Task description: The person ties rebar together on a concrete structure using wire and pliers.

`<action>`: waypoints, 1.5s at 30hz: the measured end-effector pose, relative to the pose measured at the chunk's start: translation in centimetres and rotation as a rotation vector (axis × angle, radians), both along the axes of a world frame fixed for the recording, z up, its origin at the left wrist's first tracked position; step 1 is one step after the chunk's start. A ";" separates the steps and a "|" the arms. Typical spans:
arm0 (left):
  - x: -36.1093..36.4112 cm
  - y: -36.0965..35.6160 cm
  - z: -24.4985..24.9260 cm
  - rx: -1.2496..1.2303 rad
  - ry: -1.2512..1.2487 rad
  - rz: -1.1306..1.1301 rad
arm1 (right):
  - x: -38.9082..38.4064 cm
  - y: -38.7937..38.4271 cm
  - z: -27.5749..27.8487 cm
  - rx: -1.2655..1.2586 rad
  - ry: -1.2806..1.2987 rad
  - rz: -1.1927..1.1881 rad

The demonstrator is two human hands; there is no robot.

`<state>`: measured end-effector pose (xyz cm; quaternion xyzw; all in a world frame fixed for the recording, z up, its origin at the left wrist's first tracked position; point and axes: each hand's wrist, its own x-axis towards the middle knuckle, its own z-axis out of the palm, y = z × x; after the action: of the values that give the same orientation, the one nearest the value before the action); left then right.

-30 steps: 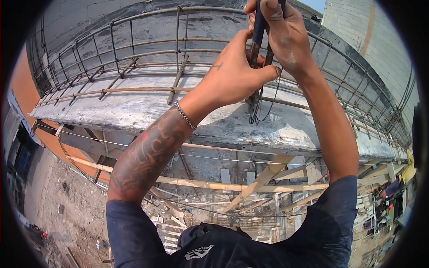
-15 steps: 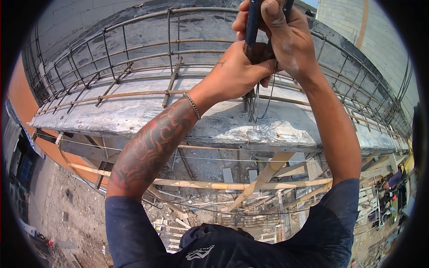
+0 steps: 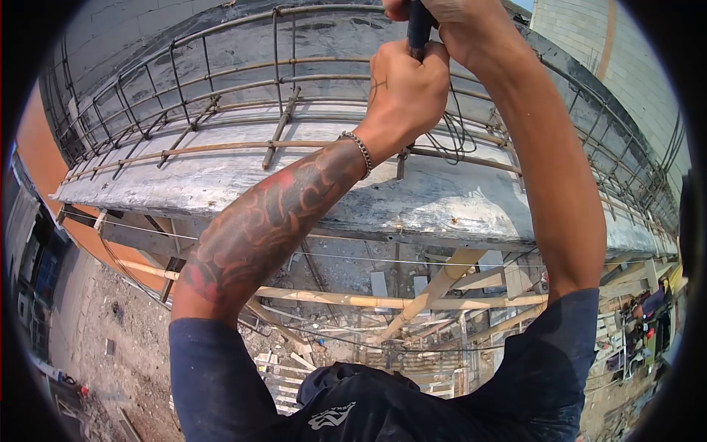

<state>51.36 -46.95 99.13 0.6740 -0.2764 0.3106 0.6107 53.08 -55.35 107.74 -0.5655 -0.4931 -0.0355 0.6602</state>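
Observation:
My right hand [image 3: 471,22] is at the top edge, partly cut off, its fingers wrapped round the dark blue handles of the pincers [image 3: 420,28]. Just below, my left hand [image 3: 414,87] is closed in a fist at the lower end of the pincers, hiding their jaws. Thin loops of tie wire [image 3: 462,136] hang from behind the left fist. Both hands are over the rebar cage [image 3: 277,74], whose long bars and stirrups run across the view. A short bar end [image 3: 401,166] shows below the left wrist.
Beneath the cage lies a pale formwork board [image 3: 368,210] with a drop beyond its near edge. A taut string [image 3: 353,258] and bamboo poles [image 3: 331,298] cross below it. Rubble ground [image 3: 110,317] lies far down. A block wall [image 3: 571,37] rises at the right.
The left hand has turned into a fist, its wrist moving slightly right. The right hand and pincers have shifted up, partly out of view. The wire loops have swung right.

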 end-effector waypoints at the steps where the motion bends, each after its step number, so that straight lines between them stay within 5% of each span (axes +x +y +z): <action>1: -0.5 -0.2 -0.2 -0.029 -0.084 0.155 | -0.2 1.0 -0.4 0.017 -0.099 -0.159; 2: 0.3 -0.1 -0.5 0.023 -0.380 0.235 | -0.5 1.9 -0.7 0.037 -0.202 -0.321; 6: 1.4 -0.3 -1.1 0.039 -0.413 0.380 | -1.8 3.7 -0.9 0.107 -0.626 -0.991; 7: 1.0 -0.3 -0.7 0.038 -0.419 0.378 | -1.9 3.2 -0.4 0.111 -0.632 -0.993; 9: -0.5 -0.1 0.6 0.077 0.037 0.176 | -1.7 0.6 0.4 0.197 0.050 -0.378; 10: -0.6 1.1 1.3 0.233 0.125 -0.087 | -0.9 -1.2 0.3 0.191 0.047 -0.382; 11: -0.2 0.9 1.5 0.231 0.121 -0.087 | 0.3 -3.2 0.0 0.186 0.018 0.016; 12: 0.4 0.8 1.7 0.227 0.176 -0.317 | 1.1 -4.1 0.1 0.171 -0.016 0.419; 13: 0.4 0.7 1.8 0.226 0.236 -0.544 | 1.0 -3.9 0.2 0.170 -0.019 0.428; 15: 0.6 0.7 2.0 0.214 0.297 -0.549 | 0.6 -3.9 -0.1 0.256 0.118 0.165; 17: 1.4 1.2 2.2 0.396 0.208 -0.631 | 0.0 -4.1 -0.1 0.252 0.090 0.156; 29: 0.9 -0.7 2.1 0.616 0.244 -0.717 | -2.7 -8.8 -2.8 0.415 -0.038 0.061; 31: 0.5 -0.9 2.1 0.597 0.227 -0.618 | -2.6 -7.9 -3.1 0.392 -0.154 0.059; 33: 0.6 -1.2 1.8 0.555 0.212 -0.504 | -4.9 -4.1 -3.8 0.566 -0.111 -0.666; 35: 1.3 -1.5 1.3 0.511 0.193 -0.401 | -4.9 -3.2 -2.7 0.427 0.158 -0.514; 36: 1.7 -1.5 1.0 0.386 0.132 -0.286 | -5.8 -3.0 -2.9 0.322 0.157 -0.633; 38: 0.5 -0.9 1.0 0.239 0.164 -0.018 | -5.0 -1.3 -1.4 0.184 0.213 -0.579; 41: 0.5 -0.8 0.8 0.152 0.080 0.203 | 2.4 -1.6 -0.4 0.096 0.078 -0.161; 42: -2.0 0.0 1.8 0.349 0.155 0.181 | 3.3 -2.7 -0.9 0.100 0.072 -0.167; 44: -3.0 0.9 -0.4 0.571 -0.294 0.351 | 4.2 -4.5 -1.7 0.226 0.124 0.273; 45: -4.0 1.8 -1.6 0.638 -0.355 0.321 | 4.5 -4.9 -2.1 0.221 0.124 0.278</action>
<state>47.33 -45.11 97.57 0.8001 -0.3515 0.4124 0.2572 57.60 -60.26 105.66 -0.4171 -0.5179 0.0373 0.7459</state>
